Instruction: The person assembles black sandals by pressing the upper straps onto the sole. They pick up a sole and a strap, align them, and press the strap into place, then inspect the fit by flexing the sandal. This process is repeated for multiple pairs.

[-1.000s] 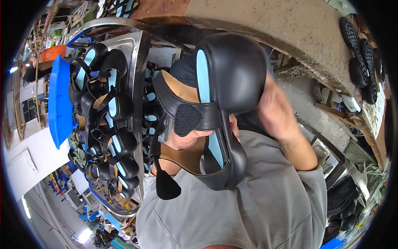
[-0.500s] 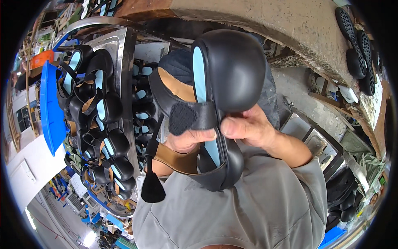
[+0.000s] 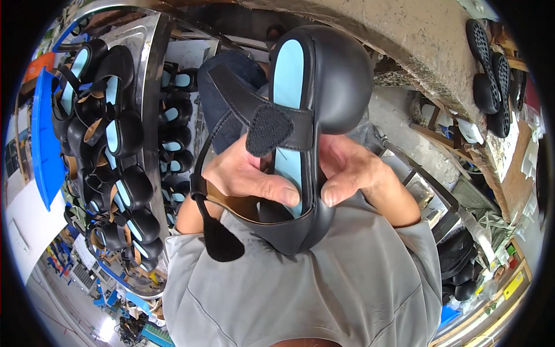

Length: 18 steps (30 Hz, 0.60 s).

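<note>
A black shoe upper point(image 3: 332, 75) with a light blue lining, a tan inner edge and a hook-and-loop strap is held up in front of me, toe end upward. My left hand point(image 3: 248, 173) grips its left side, thumb pressed on the blue lining. My right hand point(image 3: 352, 170) grips its right edge, thumb on the rim. A loose black strap tab point(image 3: 219, 243) hangs from the lower left of the shoe over my grey shirt.
A metal rack point(image 3: 147, 87) at the left carries several similar black and blue shoes. A blue tray edge point(image 3: 43, 139) stands at the far left. Black soles point(image 3: 491, 69) hang at the upper right beside a rough concrete surface point(image 3: 428, 34). More dark shoes point(image 3: 459, 266) lie at the lower right.
The shoe has come closer and turned more upright. My right hand moved from behind the shoe onto its right edge, and both thumbs now press near its opening.
</note>
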Tool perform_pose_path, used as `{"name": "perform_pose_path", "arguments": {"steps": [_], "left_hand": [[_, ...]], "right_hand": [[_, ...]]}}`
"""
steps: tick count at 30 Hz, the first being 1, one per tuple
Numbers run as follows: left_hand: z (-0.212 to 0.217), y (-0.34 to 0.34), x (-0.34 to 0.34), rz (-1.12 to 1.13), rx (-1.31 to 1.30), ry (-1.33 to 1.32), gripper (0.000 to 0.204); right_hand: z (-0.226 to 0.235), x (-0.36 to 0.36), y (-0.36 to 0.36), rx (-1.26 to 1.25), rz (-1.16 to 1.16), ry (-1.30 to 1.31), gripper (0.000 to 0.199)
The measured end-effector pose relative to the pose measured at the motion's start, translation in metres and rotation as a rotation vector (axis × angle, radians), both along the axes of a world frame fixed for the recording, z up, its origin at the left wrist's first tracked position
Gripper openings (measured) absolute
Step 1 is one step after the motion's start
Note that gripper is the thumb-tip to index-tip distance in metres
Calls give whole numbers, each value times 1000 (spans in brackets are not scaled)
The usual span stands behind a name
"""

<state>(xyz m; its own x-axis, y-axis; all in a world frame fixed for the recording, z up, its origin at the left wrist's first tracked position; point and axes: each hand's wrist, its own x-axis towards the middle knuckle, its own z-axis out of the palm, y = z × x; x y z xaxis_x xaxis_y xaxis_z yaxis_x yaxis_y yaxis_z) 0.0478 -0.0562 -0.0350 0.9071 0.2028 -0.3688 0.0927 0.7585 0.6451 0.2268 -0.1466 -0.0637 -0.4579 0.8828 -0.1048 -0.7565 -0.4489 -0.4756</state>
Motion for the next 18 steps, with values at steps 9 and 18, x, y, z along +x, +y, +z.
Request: {"name": "perform_pose_path", "arguments": {"steps": [9,18], "left_hand": [[-11,-6,3,72,218,-10,63],[-8,-5,6,11,257,-2,67]], "right_hand": [[9,-4,-8,-69,-93,-185,71],[13,2,-12,-53,-34,-207,60]]}}
